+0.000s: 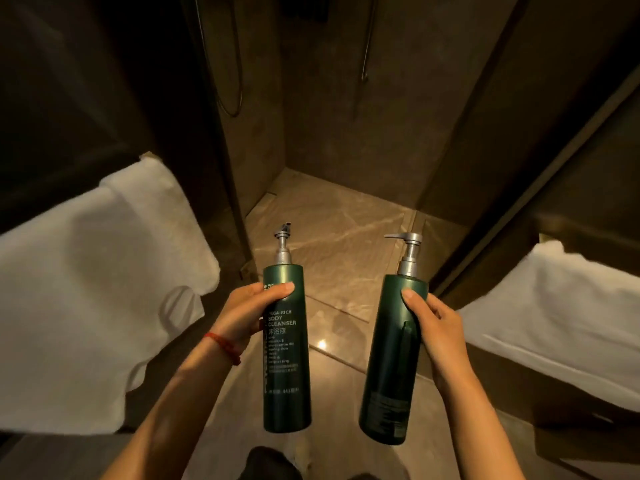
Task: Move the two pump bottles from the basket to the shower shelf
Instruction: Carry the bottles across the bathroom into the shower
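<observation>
I hold two tall dark green pump bottles with silver pumps upright in front of me, above the shower doorway floor. My left hand (247,315) grips the body cleanser bottle (286,368), its white label facing me. My right hand (434,329) grips the second bottle (389,379), which leans slightly right and shows its back. Neither the basket nor the shower shelf is in view.
The shower stall (346,140) lies straight ahead, with brown marble floor (332,233), a hose (232,98) on the left wall and a rail (367,39). White towels hang at left (86,271) and right (554,306). A dark door frame (225,150) edges the entrance.
</observation>
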{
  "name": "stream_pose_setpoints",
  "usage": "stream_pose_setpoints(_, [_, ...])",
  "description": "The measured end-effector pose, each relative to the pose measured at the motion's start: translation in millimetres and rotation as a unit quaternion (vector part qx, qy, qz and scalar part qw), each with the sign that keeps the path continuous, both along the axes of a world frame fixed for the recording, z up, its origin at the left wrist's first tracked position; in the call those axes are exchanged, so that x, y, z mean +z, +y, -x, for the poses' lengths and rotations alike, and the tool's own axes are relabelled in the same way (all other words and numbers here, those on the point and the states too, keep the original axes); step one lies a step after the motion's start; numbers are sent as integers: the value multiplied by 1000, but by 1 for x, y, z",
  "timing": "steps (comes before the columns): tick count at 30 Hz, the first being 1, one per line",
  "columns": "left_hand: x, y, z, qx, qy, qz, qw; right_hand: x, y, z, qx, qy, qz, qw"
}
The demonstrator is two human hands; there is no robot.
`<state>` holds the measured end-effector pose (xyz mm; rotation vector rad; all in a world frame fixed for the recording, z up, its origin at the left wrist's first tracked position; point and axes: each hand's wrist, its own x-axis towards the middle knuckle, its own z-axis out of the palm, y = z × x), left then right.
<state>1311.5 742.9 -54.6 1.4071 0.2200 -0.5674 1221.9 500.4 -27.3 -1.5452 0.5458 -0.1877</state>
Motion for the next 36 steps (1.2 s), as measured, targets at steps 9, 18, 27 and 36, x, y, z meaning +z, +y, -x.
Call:
stream_pose_setpoints(9, [3,-50,-188,-15,4,-33,999,-1,-44,-179,2,-5,3,1000])
stream_pose_setpoints(18, [12,-112,-366,26,7,-27,999,7,-103,-370,17,-29,-6,999])
stream_pose_setpoints(27, [16,-140,-524,46,11,0,999,10,-131,-534,31,-22,10,999])
stream_pose_setpoints(36, [22,-157,-701,60,-11,-12,998,18,-143,-716,34,-50,12,998])
